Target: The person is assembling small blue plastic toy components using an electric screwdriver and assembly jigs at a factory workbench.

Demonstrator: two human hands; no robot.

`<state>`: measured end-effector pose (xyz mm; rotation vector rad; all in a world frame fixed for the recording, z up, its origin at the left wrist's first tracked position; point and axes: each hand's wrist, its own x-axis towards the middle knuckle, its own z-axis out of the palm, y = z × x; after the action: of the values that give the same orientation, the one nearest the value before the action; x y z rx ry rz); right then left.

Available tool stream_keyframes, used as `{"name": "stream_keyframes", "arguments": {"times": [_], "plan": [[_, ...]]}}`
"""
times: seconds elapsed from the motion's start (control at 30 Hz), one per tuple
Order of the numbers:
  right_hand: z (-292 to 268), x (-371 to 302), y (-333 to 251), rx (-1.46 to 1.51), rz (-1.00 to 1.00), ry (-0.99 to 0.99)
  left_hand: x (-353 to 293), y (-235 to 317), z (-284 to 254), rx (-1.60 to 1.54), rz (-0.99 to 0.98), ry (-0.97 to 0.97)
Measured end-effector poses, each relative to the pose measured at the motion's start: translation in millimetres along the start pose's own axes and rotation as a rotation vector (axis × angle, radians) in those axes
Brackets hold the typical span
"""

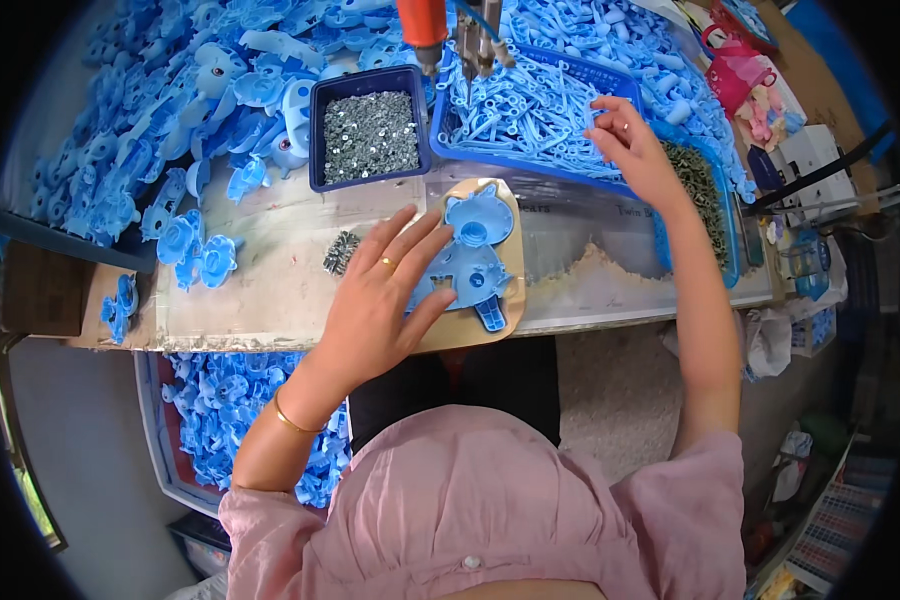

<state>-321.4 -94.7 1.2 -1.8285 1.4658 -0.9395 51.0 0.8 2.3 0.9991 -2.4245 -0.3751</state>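
A blue plastic toy shell point(480, 220) in two parts lies in a tan holding plate point(511, 290) at the table's front edge. My left hand point(380, 275) is spread over the left side of that plate and partly hides the lower shell part. Its fingers are apart, with nothing held in them. My right hand point(632, 150) reaches over the right end of a blue basket point(550, 170) heaped with thin light-blue plastic rods point(520, 110) with ringed ends. The fingers there are loosely bent and parted, and nothing shows between them.
Overhead hangs a red-tipped power driver point(423, 30) beside a metal fixture point(475, 45). A dark blue bin point(317, 140) holds small metal pieces, with a small metal pile point(341, 252) nearby. Blue shells point(170, 130) heap at left; a blue tray point(732, 240) of screws stands right.
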Motion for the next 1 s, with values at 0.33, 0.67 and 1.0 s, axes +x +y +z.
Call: {"name": "stream_keyframes", "arguments": {"times": [0.33,0.67,1.0], "plan": [[79.4,-80.5,-77.1,0.59,-0.037,0.002,51.5,36.4,44.2,-0.945,-0.262,-0.037],[-80.8,-152.0,30.2,-0.593,0.288,0.333,33.6,33.8,16.1,-0.874,-0.314,-0.114],[-105.7,-155.1,63.7,-0.418,0.28,0.075,27.7,29.1,15.8,-0.986,-0.381,-0.138]]}}
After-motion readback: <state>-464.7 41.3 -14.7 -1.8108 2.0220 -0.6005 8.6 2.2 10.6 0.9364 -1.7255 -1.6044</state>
